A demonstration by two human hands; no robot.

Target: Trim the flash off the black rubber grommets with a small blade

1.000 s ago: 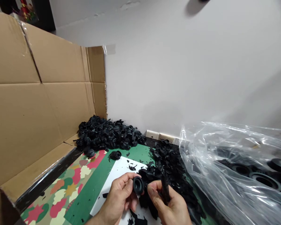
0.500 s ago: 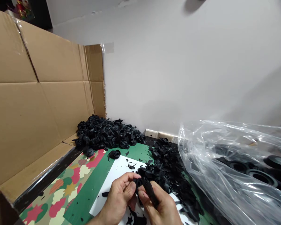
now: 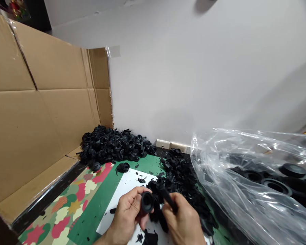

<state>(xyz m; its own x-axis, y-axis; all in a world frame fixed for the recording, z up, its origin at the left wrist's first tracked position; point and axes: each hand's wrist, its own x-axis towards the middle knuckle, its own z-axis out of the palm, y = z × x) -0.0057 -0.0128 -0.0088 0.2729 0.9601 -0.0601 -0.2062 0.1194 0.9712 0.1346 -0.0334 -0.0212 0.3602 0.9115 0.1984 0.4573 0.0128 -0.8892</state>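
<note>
My left hand [image 3: 129, 211] is closed around a black rubber grommet [image 3: 147, 201], its round opening facing me. A dark, elongated black tool [image 3: 169, 199] is gripped in my right hand [image 3: 182, 217]; its exact kind cannot be made out against the black pieces behind. The two hands are close together but apart, over a white sheet [image 3: 114, 207] strewn with black scraps [image 3: 151, 237]. Just beyond the hands, more black rubber parts [image 3: 169, 182] lie heaped.
A large pile of black ribbed parts [image 3: 114, 144] lies against the cardboard wall [image 3: 63, 68]. Black trimmings [image 3: 181, 170] spread right of the sheet. A clear plastic bag [image 3: 214, 177] with black rings stands at right. One loose part [image 3: 122, 167] rests on the green sheet [image 3: 91, 207].
My right hand has moved a little right, away from the left, with the tool. The grommet in my left hand has turned so its opening shows.
</note>
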